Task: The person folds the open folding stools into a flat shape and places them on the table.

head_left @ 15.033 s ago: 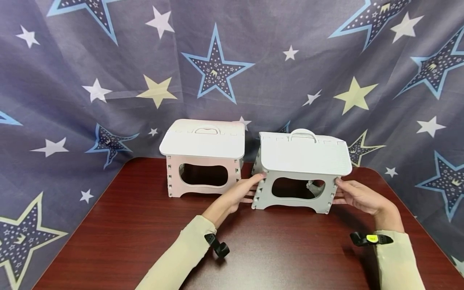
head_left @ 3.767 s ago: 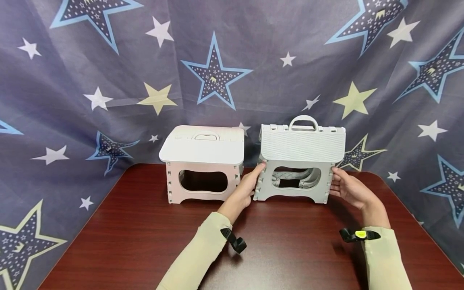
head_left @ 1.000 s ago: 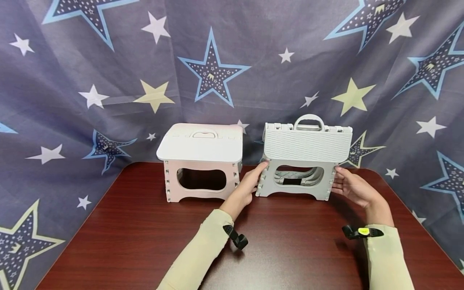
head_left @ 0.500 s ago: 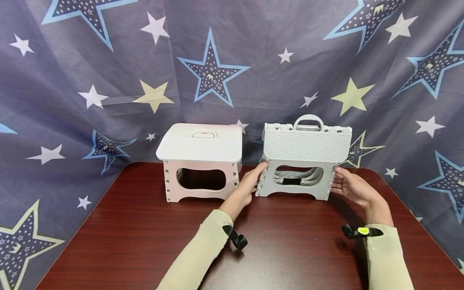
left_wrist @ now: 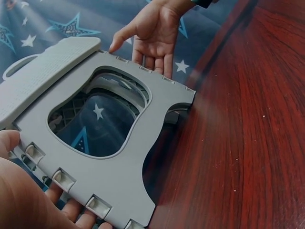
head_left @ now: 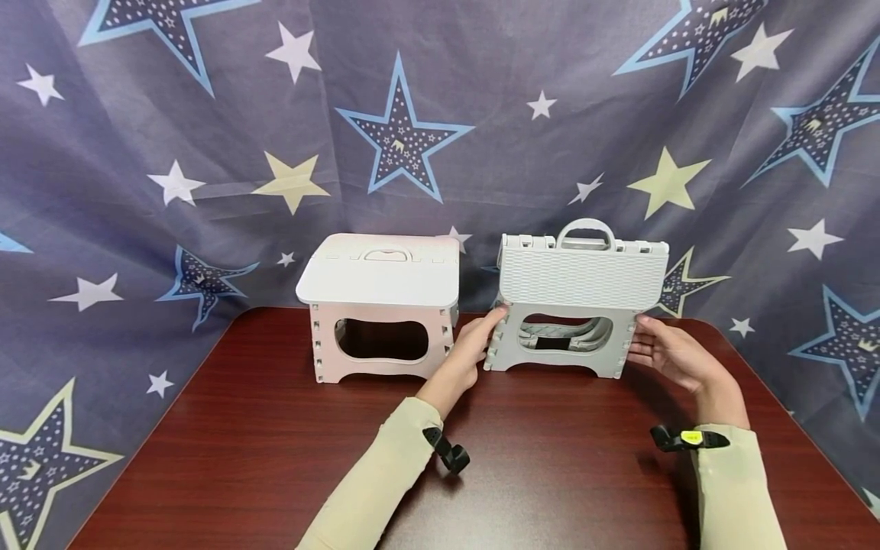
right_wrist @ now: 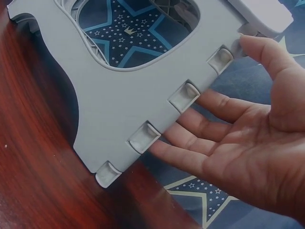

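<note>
A pale grey folding step stool (head_left: 580,275) stands at the right back of the table, partly folded. Its ribbed top slopes down to the front from a raised centre hinge, and the loop handle sticks up. Through the oval opening in the front panel, folded inner parts show. My left hand (head_left: 462,359) holds the left edge of that panel, thumb in front and fingers around the side. My right hand (head_left: 677,357) holds the opposite edge the same way. In the right wrist view, the fingers (right_wrist: 190,138) lie along the hinge slots of the stool's side.
A pink and white folding stool (head_left: 381,275) stands unfolded just left of the grey one, close to my left hand. Both are on a dark red wooden table (head_left: 275,458). A starry cloth (head_left: 234,114) hangs directly behind.
Since the earliest frame, the grey stool has gone from nearly flat-topped to partly folded, its top peaked and its handle higher. In the last second, it has hardly moved.
</note>
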